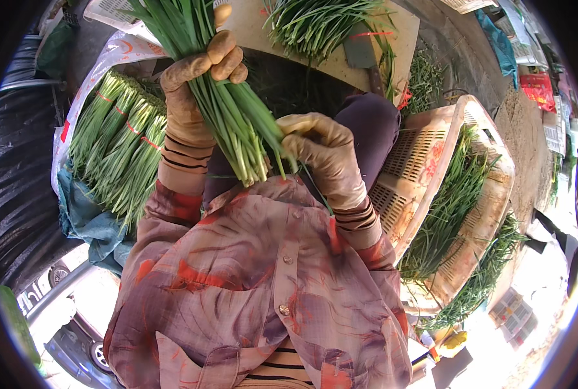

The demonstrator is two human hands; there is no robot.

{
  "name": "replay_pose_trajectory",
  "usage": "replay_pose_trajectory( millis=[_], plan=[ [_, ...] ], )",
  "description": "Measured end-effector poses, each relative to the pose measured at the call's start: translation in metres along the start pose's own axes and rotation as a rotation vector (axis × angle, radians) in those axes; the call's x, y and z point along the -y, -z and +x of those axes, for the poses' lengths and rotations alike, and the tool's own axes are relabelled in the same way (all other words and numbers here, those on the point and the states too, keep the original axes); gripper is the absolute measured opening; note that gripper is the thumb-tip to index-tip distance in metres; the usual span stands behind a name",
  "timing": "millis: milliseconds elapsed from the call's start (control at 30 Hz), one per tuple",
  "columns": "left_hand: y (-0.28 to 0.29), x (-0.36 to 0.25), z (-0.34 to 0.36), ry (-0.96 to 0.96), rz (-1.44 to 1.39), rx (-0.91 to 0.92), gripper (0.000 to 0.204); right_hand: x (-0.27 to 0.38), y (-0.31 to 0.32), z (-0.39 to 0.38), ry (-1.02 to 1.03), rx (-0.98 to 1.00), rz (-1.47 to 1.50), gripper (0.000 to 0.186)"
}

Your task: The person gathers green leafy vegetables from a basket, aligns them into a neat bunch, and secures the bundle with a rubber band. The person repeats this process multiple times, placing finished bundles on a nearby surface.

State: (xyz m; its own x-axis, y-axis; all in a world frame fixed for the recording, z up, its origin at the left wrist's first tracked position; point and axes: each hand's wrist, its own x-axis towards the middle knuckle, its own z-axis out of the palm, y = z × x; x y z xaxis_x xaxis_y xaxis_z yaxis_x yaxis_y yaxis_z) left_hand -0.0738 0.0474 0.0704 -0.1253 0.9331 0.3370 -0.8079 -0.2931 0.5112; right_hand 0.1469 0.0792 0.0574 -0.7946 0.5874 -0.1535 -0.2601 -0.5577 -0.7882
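A thick bunch of long green chives (227, 110) with pale root ends is held upright in front of my chest. My left hand (195, 78), in a worn tan glove, is closed around the middle of the bunch. My right hand (321, 152), also in a tan glove, sits at the lower right of the bunch beside the root ends. Its fingers are pinched on a few stalks there. My patterned shirt fills the lower middle of the view.
Several tied chive bunches (117, 139) lie on a white sack at the left. A wooden board (341, 65) ahead carries loose chives and a cleaver (361, 52). A pale plastic basket (431, 149) with chives stands at the right. Black sheeting (13, 188) covers the far left.
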Motion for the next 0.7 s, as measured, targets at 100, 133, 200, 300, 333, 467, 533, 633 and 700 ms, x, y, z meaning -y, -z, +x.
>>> replay_pose_trajectory(
  millis=[100,133,200,300,333,467,533,633,700],
  plan=[
    [0.001,0.002,-0.002,-0.023,0.11,-0.077,0.068,-0.004,0.014,-0.002,0.084,-0.2,0.083,0.012],
    [0.004,0.002,-0.002,-0.034,0.138,-0.119,0.068,-0.011,0.023,-0.002,0.175,-0.225,0.255,0.011],
    [0.013,-0.005,-0.002,-0.06,0.14,-0.192,0.063,-0.004,0.053,-0.009,0.196,-0.229,0.393,0.01],
    [0.027,-0.02,0.002,-0.133,0.242,-0.22,0.044,-0.002,0.093,-0.026,0.25,-0.146,0.22,0.019],
    [0.035,-0.026,0.005,-0.101,0.052,-0.286,0.031,0.001,0.092,-0.029,0.159,-0.07,-0.058,0.029],
    [0.052,-0.024,0.027,-0.059,0.108,-0.319,0.026,-0.026,0.058,-0.013,-0.048,-0.01,-0.346,0.063],
    [0.062,-0.021,0.026,-0.011,0.139,-0.464,0.021,-0.024,0.035,-0.003,-0.096,0.071,-0.129,0.067],
    [0.068,-0.006,0.027,-0.047,0.143,-0.618,0.016,-0.022,0.01,0.008,-0.12,0.076,0.041,0.055],
    [0.059,0.004,0.028,-0.011,0.153,-0.621,0.014,-0.035,0.015,0.015,-0.154,0.023,0.122,0.045]
  ],
)
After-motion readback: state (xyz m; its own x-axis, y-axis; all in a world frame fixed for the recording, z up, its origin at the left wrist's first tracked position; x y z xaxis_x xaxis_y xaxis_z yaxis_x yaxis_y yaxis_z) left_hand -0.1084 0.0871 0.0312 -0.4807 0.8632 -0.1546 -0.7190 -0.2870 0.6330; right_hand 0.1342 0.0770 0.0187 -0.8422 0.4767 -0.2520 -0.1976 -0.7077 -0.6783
